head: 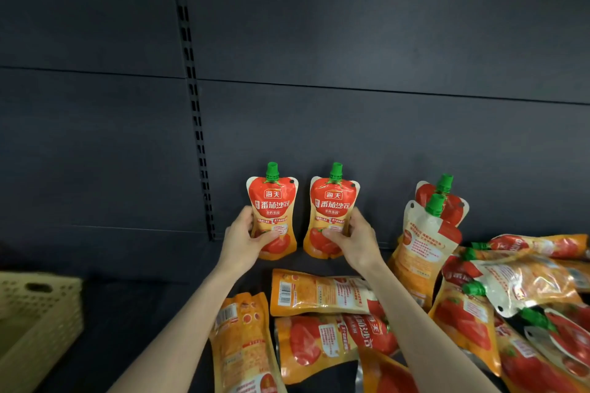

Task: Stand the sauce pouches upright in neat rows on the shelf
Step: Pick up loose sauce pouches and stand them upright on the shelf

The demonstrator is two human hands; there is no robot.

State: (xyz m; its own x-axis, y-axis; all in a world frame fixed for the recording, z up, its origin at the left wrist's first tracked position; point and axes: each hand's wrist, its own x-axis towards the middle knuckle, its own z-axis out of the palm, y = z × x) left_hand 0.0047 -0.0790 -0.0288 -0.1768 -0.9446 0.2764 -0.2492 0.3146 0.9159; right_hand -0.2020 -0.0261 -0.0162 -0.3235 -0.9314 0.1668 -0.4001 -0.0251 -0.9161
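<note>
Loose pouches [322, 292] lie flat on the front of the shelf [134, 313]; behind them the left hand [244, 238] and right hand [354, 238] each grasp one upright pouch, the left pouch [274, 204] and right pouch [332, 204] side by side near the back wall [351, 41]

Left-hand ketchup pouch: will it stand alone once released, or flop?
The ketchup pouch in the left hand looks full at the base, so it probably stands. Its soft film likely dents under the fingers. The tall green cap suggests a nudge may tip it.
</note>
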